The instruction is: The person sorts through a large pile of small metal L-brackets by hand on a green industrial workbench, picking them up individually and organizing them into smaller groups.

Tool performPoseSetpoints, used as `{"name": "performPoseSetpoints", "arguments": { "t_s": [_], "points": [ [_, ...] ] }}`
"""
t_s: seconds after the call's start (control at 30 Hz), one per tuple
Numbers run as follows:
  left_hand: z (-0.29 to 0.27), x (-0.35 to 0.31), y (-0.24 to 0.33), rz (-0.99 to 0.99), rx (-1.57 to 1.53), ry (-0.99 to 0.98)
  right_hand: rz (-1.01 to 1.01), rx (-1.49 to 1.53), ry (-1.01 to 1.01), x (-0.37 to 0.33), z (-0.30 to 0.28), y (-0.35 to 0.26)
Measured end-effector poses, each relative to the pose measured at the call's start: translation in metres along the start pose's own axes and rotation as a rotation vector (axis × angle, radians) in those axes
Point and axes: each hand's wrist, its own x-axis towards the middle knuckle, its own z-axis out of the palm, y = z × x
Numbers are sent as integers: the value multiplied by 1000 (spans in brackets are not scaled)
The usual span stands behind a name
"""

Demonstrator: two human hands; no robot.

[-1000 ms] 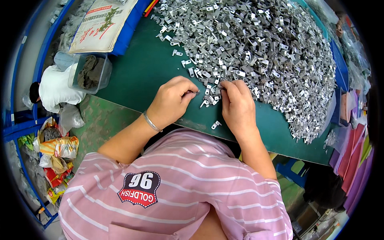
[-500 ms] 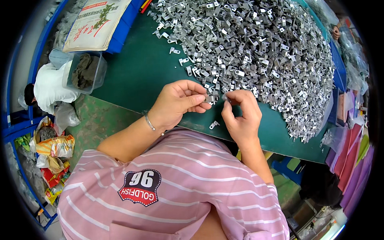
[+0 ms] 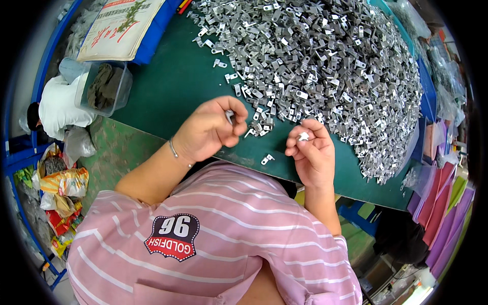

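My left hand (image 3: 211, 127), a bangle at its wrist, is closed on a small metal bracket (image 3: 230, 116) held between the fingers. Across a short gap, my right hand (image 3: 312, 152) pinches another small shiny metal bracket (image 3: 303, 136) between thumb and fingertips. Both hands hover over the near part of a green table (image 3: 162, 96). Beyond them spreads a big heap of silvery metal brackets (image 3: 315, 66), each a bent tab with a hole. A few loose brackets (image 3: 267, 159) lie on the table between my hands, close to its front edge.
A clear plastic tub (image 3: 122, 94) with a dark cloth stands at the table's left edge. Behind it, a blue bin (image 3: 150, 43) carries papers (image 3: 114, 30). Coloured cloths (image 3: 437, 198) hang at the right. A person in white (image 3: 63, 107) is beyond the left edge.
My hands have drawn apart: the left moved left, the right turned palm-up and slightly right. The bracket in my right fingers now shows more clearly.
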Motion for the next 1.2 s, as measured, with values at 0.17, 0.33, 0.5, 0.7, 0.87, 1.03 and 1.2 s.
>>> {"name": "performPoseSetpoints", "arguments": {
  "t_s": [0.17, 0.33, 0.5, 0.7, 0.87, 1.03, 1.2],
  "points": [
    [0, 12, 0, 472, 1125, 193, -3, -308, -93, 8, -9, -4],
    [7, 31, -13, 729, 1624, 117, -464, -1395, -45, 24, 26, 8],
    [8, 29, -15, 770, 1672, 101, -449, -1384, -130, 24, 23, 7],
    [3, 30, -18, 762, 1647, 130, -475, -1326, -86, 15, 18, 10],
    [7, 21, -15, 346, 1080, 192, -545, -1304, -81, 13, 17, 6],
    [12, 16, -17, 269, 694, 111, -539, -1137, -66, 11, 15, 7],
    [14, 12, -11, 128, 497, 94, 9, -190, -77, 9, 2, 2]
  ]
}}
